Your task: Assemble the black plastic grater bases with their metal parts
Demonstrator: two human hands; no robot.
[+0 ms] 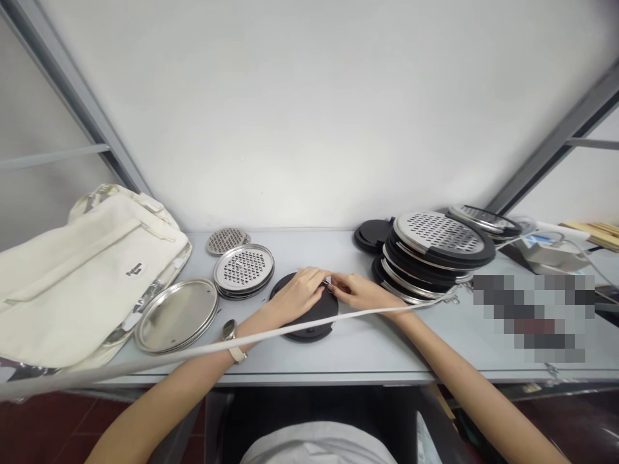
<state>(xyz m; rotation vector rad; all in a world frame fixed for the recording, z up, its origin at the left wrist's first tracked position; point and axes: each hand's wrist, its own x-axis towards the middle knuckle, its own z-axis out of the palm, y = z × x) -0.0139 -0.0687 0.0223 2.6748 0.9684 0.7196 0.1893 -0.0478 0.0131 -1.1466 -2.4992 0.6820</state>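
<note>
A round black disc (309,325) lies flat on the table in front of me. My left hand (300,295) rests across its upper part, with the fingers bent toward its right edge. My right hand (355,291) meets it there, fingertips pinched together at the disc's upper right rim. Something small and shiny shows between the fingertips, too small to name. To the left sits a short stack of round perforated metal plates (243,267). A tall stack of black-rimmed grater discs (438,235) stands to the right of my right hand.
Plain metal discs (176,316) lie at the left beside a cream bag (82,283). A small perforated disc (227,241) and black round parts (374,234) lie near the wall. A white cord (193,353) crosses in front of my forearms. At the right is a white box (556,254).
</note>
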